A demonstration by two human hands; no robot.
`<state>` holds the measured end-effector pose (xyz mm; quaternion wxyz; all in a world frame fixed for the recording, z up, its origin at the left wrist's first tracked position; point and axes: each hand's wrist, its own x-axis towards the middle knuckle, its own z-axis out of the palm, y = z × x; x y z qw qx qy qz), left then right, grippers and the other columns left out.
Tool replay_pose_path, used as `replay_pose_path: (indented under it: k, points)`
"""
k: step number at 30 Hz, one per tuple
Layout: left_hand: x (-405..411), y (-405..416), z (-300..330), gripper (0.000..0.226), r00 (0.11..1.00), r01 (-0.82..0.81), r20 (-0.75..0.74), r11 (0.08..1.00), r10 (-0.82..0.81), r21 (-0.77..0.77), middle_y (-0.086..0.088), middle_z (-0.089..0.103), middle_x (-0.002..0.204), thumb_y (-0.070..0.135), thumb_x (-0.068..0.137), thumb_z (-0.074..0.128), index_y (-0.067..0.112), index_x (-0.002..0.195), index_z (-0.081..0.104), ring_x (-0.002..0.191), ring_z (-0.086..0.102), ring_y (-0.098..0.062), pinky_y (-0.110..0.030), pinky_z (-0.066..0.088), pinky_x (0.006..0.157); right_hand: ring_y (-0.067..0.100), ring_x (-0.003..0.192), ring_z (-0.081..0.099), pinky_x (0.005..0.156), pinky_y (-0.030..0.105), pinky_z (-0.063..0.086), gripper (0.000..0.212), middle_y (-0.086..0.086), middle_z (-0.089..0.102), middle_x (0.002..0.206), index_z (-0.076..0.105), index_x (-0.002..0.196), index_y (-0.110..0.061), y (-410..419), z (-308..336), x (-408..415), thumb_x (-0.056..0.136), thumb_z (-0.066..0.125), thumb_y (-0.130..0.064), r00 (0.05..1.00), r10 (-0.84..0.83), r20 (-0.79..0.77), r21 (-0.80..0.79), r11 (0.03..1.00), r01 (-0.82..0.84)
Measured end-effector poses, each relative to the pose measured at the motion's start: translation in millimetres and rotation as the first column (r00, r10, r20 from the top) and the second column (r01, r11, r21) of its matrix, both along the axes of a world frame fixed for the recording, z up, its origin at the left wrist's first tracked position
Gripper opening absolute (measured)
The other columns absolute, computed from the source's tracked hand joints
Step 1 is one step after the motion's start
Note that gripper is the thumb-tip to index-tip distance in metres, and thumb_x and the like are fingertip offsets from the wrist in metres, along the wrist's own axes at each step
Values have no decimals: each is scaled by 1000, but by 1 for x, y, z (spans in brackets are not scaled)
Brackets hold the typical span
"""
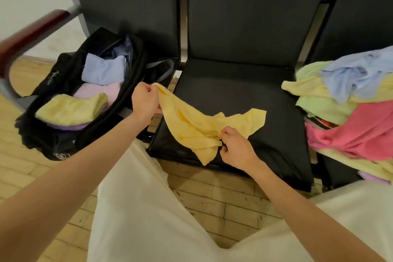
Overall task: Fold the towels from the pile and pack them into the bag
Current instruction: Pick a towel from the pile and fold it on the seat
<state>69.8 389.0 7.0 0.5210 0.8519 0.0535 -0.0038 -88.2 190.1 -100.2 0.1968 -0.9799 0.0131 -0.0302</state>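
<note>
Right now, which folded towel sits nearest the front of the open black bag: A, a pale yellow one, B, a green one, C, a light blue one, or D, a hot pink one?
A: the folded pale yellow towel lies at the near end of the open black bag, in front of the pink and blue ones.

The black seat (pixel 265 100) has bare room at the back. The bag (pixel 70 134) blocks its left, the towel pile (pixel 348 112) its right.

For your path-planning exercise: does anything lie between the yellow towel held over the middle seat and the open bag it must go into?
Nothing visible blocks the way. The yellow towel, held by the left hand and right hand, hangs just right of the bag. The bag's mouth is open, though folded towels already fill much of it.
</note>
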Motion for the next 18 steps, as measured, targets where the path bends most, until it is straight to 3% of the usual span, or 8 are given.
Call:
replay_pose_path:
  k: [3, 6, 9, 11, 13, 15, 18]
  points:
    - [-2, 5, -3, 12, 1000, -2, 1, 1000, 2, -14, -15, 57, 103, 17, 98, 45, 8, 104, 51, 94, 64, -31, -41, 58, 64, 16, 102, 51, 78, 27, 51, 29, 1, 53, 115, 64, 112, -10, 4, -1, 3, 87, 61, -25, 1000, 31, -4, -53, 998, -31]
    - [-3, 10, -6, 12, 999, -22, -33, 994, 19, -107, -15, 57, 101, 16, 99, 44, 7, 104, 51, 90, 64, -29, -33, 56, 56, 17, 98, 56, 75, 25, 48, 21, 2, 57, 109, 66, 106, -11, 7, -3, 8, 93, 56, -24, 1000, 15, -6, -27, 1000, -15]
    - [-2, 21, -8, 8, 997, -64, -45, 986, 58, -155, -15, 57, 99, 14, 99, 44, 8, 98, 49, 86, 64, -29, -34, 55, 58, 14, 85, 57, 69, 21, 41, 19, 2, 61, 98, 67, 94, -9, 4, 1, 6, 95, 53, -21, 990, -130, 53, 132, 984, 122]
    - [-1, 30, -15, 9, 996, -73, -54, 989, 67, -126, -16, 57, 102, 14, 98, 45, 6, 99, 51, 87, 64, -29, -35, 56, 59, 12, 79, 55, 70, 20, 41, 18, 1, 62, 92, 67, 89, -7, -2, 9, 1, 95, 54, -19, 950, -296, 102, 290, 922, 257]
    - [1, 39, -27, 12, 996, -51, -76, 997, 47, -51, -18, 60, 99, 12, 97, 47, 2, 97, 54, 81, 66, -31, -38, 59, 56, 10, 78, 54, 69, 15, 40, 16, 1, 63, 89, 68, 88, -5, -10, 18, -7, 92, 57, -15, 883, -450, 133, 407, 837, 365]
    - [3, 47, -39, 16, 997, -11, -78, 994, 20, 111, -22, 65, 89, 11, 94, 51, 5, 81, 55, 73, 69, -35, -47, 60, 63, 9, 77, 54, 66, 6, 36, 14, 0, 63, 88, 70, 87, -4, -21, 23, -15, 89, 59, -12, 831, -526, 179, 414, 807, 422]
    - [0, 52, -44, 9, 994, 104, -72, 892, -80, 440, -21, 67, 80, 8, 87, 62, 4, 80, 58, 73, 69, -36, -44, 58, 71, 11, 82, 57, 70, 10, 38, 11, 5, 67, 91, 72, 82, -3, -36, 27, -24, 84, 63, -8, 824, -532, 192, 376, 816, 439]
